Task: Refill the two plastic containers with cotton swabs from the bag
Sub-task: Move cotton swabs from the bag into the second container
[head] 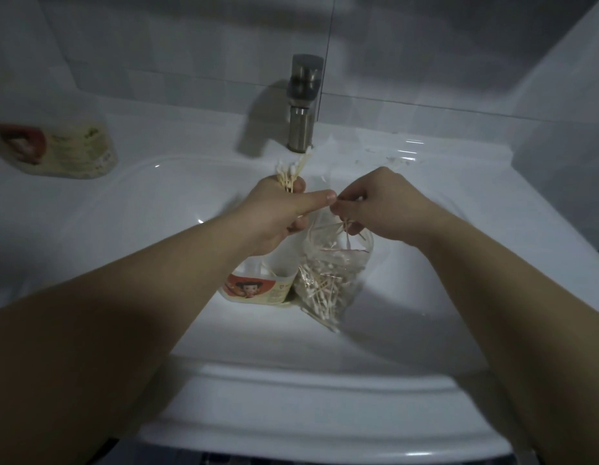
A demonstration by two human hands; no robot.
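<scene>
While the left hand [278,213] clamps a gathered bundle of cotton swabs [291,172] upright, keeping them aligned for loading, the right hand [375,209] pinches loose swabs at the clear bag [328,273] mouth, beside the open labelled container [264,283] in the sink [123,209]; the second container [56,149] lies on the ledge.

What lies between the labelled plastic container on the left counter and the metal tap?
In the head view, only bare white counter and the tap's shadow lie between the labelled plastic container and the metal tap.
</scene>
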